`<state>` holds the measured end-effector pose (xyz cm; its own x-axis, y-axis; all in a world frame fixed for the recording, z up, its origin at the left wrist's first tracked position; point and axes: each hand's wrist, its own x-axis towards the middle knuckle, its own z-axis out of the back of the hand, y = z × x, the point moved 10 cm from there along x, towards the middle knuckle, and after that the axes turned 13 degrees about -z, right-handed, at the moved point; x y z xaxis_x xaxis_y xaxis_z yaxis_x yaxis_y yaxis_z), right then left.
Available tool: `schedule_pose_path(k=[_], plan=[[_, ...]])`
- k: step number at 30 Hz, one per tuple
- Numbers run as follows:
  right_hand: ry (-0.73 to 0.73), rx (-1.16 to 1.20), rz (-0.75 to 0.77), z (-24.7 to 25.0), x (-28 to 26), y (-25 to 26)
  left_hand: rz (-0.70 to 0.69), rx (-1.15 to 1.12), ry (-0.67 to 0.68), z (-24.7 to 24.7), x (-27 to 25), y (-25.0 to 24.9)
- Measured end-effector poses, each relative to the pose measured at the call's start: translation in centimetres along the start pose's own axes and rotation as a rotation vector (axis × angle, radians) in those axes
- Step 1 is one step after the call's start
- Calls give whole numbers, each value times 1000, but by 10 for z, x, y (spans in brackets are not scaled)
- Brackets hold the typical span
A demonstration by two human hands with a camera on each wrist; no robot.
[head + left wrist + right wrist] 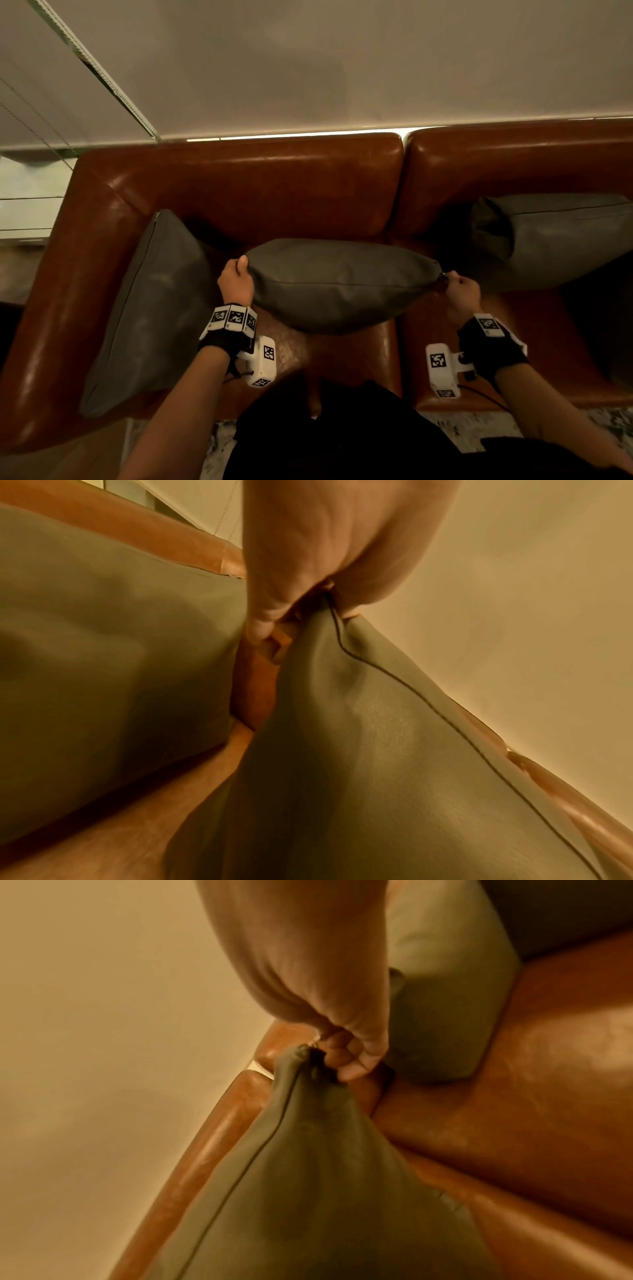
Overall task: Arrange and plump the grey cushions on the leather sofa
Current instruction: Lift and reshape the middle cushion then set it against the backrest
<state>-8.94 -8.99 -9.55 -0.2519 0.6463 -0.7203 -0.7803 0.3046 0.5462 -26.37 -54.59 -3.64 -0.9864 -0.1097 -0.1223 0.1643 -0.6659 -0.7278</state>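
Observation:
A grey cushion (339, 284) hangs above the brown leather sofa (274, 178), held by its two top corners. My left hand (236, 277) grips the left corner, thumb on top; the left wrist view shows the cushion (394, 750) pinched at the seam by that hand (308, 588). My right hand (459, 287) pinches the right corner by the zip end, as the right wrist view shows on the cushion (308, 1177) under my fingers (352, 1064). A second grey cushion (150, 308) leans on the left armrest. A third grey cushion (555, 236) sits against the right backrest.
A pale wall (342, 61) rises behind the sofa, with window blinds (41, 102) at the left. The seat (513, 342) shows below the held cushion. A patterned floor (479, 431) lies in front. My dark clothing (342, 428) fills the bottom centre.

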Motion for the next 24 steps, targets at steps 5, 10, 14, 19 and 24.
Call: schedule_pose_path(k=[5, 10, 14, 19, 24], plan=[[17, -176, 223, 8, -8, 39, -87, 8, -90, 28, 5, -2], [-22, -9, 187, 10, -8, 43, -101, 6, -89, 22, 0, -2], [171, -35, 62, -24, -13, 23, -4, 6, -14, 1, -4, 2], [54, -219, 165, -18, -1, 29, -15, -50, -49, 12, -4, 11], [89, 66, 24, -16, -2, 18, -45, -43, -97, 26, -6, 10]])
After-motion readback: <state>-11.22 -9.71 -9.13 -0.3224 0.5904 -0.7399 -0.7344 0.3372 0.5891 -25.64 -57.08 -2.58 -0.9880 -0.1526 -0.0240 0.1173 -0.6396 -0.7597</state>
